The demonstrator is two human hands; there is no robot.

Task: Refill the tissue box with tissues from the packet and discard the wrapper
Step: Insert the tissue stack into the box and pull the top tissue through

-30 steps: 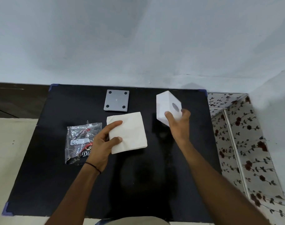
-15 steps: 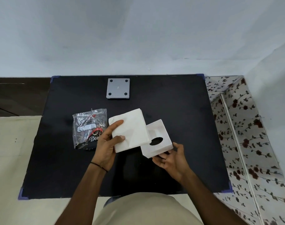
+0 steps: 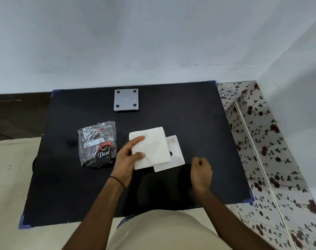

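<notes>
The tissue box (image 3: 175,154) lies on the black tabletop (image 3: 198,123), turned so that we look into its open side, with a dark round hole showing at the edge of the tissue stack. We hold the stack of white tissues (image 3: 150,147) in our left hand (image 3: 125,162), the fingers (image 3: 137,139) curled over its left edge and the thumb pressed on its near side, so that the stack overlaps the left part of the box; whether it rests on the box or hovers just above it we cannot tell. Our right hand (image 3: 201,171) is just beside the box on its right, apart from it, the fingers loosely curled and holding nothing. The wrapper (image 3: 97,144), a crumpled clear plastic packet with dark print and the word Dove, lies flat on the tabletop to the left of our left hand, near but not touching it. Farther back, near the wall, a grey square plate (image 3: 126,99) with four dark dots at its corners sits on the tabletop, well apart from everything else. We wear a thin dark band (image 3: 117,179) on the left wrist.
</notes>
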